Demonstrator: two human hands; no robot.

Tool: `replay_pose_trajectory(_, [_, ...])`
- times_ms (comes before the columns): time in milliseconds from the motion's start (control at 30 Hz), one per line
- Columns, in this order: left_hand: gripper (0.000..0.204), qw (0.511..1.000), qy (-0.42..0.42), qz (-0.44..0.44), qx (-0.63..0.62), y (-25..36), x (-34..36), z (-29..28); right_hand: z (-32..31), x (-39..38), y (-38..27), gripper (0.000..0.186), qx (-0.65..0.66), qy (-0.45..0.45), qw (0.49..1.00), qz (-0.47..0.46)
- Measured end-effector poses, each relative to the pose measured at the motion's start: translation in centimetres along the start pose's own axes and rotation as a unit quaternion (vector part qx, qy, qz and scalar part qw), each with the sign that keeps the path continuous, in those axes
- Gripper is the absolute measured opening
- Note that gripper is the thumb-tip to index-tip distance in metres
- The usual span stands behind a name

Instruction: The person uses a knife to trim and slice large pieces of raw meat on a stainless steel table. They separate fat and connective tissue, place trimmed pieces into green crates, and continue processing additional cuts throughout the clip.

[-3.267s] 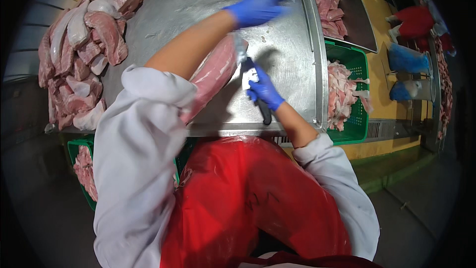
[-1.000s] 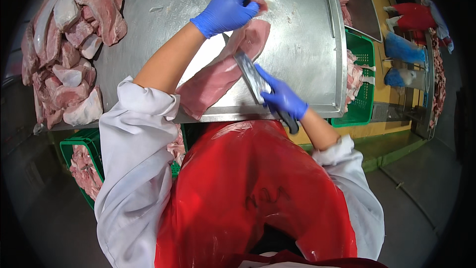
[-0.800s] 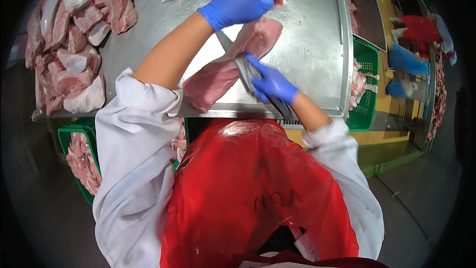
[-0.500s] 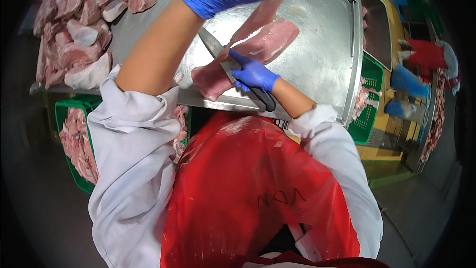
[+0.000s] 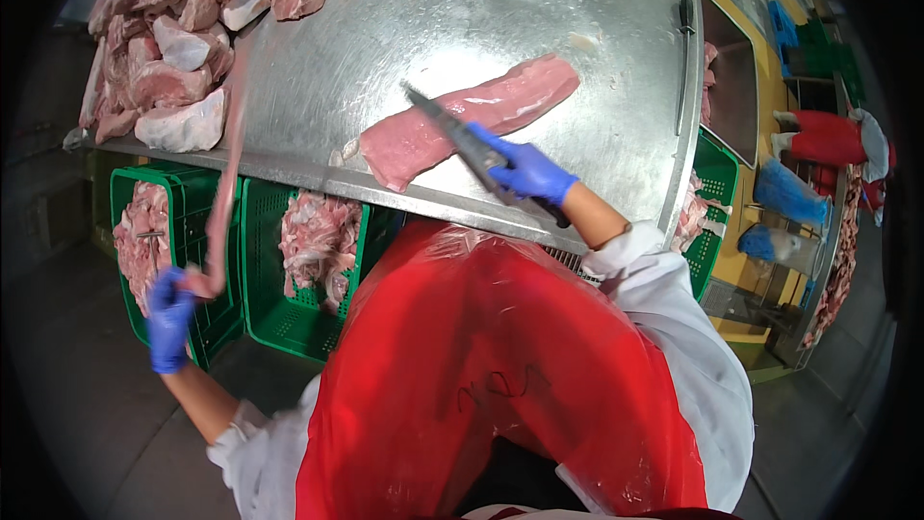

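Observation:
My left hand (image 5: 170, 321), in a blue glove, is low at the left beside the green crates. Its fingers grip one end of a long, thin strip of meat (image 5: 227, 195), which trails up past the table edge toward the meat pile. Over the steel table, my blue-gloved right hand (image 5: 529, 171) is closed round the dark handle of a knife (image 5: 445, 121). The blade, blurred, points up and left across a long pink cut of meat (image 5: 481, 108). That cut lies flat near the table's front edge; I cannot tell whether the blade touches it.
Trimmings fill a green crate (image 5: 178, 195) at the left, and more lie in a second green crate (image 5: 289, 327) beside it. Pieces of meat are heaped (image 5: 173, 77) on the steel table (image 5: 385, 29) at far left. Another green crate (image 5: 717, 231) stands off the right edge.
My left hand has swung from above the table down to the far left, carrying the strip away from the larger cut. The right hand has shifted slightly right and down with the knife.

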State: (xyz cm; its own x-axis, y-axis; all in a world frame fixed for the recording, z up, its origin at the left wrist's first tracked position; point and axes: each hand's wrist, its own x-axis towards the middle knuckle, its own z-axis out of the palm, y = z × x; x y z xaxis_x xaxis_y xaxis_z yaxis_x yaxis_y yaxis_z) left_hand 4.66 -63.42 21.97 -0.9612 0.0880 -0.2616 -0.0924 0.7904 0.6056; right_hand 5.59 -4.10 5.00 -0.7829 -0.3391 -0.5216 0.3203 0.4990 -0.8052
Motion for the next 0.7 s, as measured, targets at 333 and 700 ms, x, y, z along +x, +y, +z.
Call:
replay_pose_trajectory(333, [0.084, 0.912, 0.024, 0.309, 0.269, 14.9, 14.4, 35.9, 3.5, 3.5, 1.5, 0.073, -0.205, 0.221, 0.952, 0.048])
replay_pose_trajectory(700, [0.08, 0.888, -0.217, -0.05, -0.402, 14.7, 27.8, 33.6, 4.8, -11.0, 9.2, 0.071, -0.052, 0.149, 0.987, -0.024])
